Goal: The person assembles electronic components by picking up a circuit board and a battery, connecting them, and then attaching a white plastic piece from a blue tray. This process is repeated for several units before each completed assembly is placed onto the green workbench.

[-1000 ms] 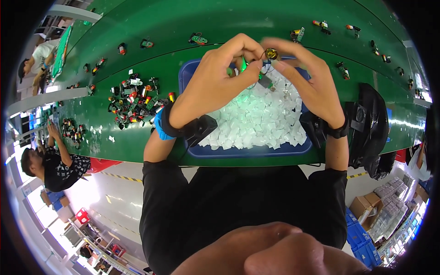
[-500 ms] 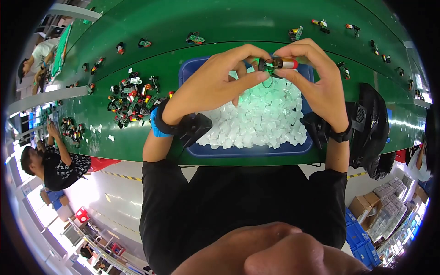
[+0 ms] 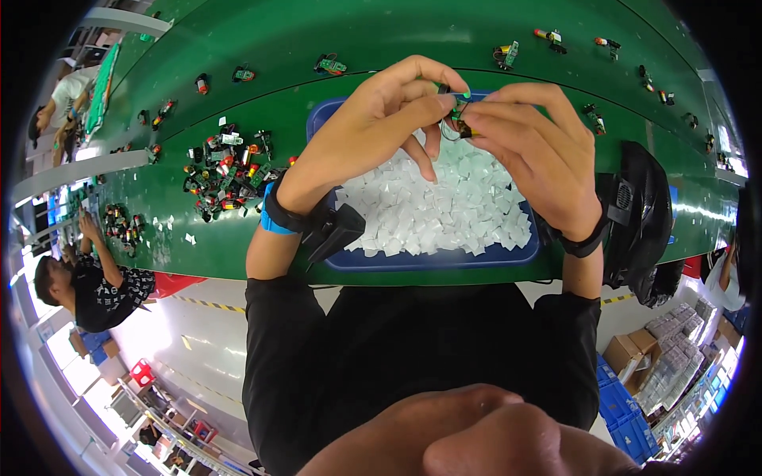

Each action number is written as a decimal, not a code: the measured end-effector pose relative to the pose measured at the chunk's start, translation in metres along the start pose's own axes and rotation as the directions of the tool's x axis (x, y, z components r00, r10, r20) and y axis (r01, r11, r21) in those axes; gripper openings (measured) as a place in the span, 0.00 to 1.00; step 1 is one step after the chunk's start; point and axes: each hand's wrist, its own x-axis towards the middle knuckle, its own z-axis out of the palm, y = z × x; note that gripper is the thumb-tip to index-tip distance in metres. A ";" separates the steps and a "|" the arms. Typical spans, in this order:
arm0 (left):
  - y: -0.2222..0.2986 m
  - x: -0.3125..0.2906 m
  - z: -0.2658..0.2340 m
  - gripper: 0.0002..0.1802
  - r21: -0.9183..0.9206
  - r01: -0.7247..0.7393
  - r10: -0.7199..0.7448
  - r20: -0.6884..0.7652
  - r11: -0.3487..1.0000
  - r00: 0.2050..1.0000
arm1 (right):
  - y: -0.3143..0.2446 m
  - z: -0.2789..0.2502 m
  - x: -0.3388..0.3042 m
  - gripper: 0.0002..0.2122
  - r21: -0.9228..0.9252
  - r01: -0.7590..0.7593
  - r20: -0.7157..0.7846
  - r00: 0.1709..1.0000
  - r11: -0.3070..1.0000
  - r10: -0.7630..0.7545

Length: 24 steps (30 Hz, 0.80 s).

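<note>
Both hands meet over the far part of a blue tray (image 3: 432,262) full of small white square pieces (image 3: 436,206). Between them is a small electronic assembly (image 3: 458,119) with a green circuit board, thin wires and a yellow-and-dark cylinder, largely covered by my fingers. My left hand (image 3: 393,119) pinches its board end between thumb and index finger, the other fingers curling below. My right hand (image 3: 532,143) closes round the cylinder end, palm turned down. Each wrist wears a dark strap; the left one also has a blue band.
A heap of similar assemblies (image 3: 226,170) lies left of the tray. Single ones, like this assembly (image 3: 508,55), are spread along the far side of the green table (image 3: 397,40). A black plastic bag (image 3: 639,214) sits at the right. Co-workers (image 3: 95,285) are at the left.
My right hand has turned over and moved closer to the left, now covering most of the cylinder. The left index finger has lifted, and the assembly has tilted between the hands.
</note>
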 end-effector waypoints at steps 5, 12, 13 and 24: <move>-0.021 0.003 0.004 0.15 0.063 -0.143 0.144 -0.014 0.988 0.990 | -0.009 0.001 0.001 0.12 -0.070 -0.056 -0.033 0.998 0.996 0.054; -0.019 -0.003 0.009 0.19 0.301 -0.176 0.206 -0.071 0.937 0.976 | -0.001 0.012 0.000 0.09 -0.097 -0.091 -0.117 0.990 0.991 0.080; -0.020 -0.001 0.009 0.19 0.301 -0.176 0.205 -0.070 0.937 0.976 | 0.000 0.013 0.001 0.09 -0.098 -0.092 -0.129 0.989 0.991 0.079; -0.024 0.010 0.007 0.19 -0.004 -0.440 0.434 -0.161 0.898 0.886 | -0.007 -0.002 0.004 0.11 0.285 -0.476 -0.076 0.854 0.832 0.514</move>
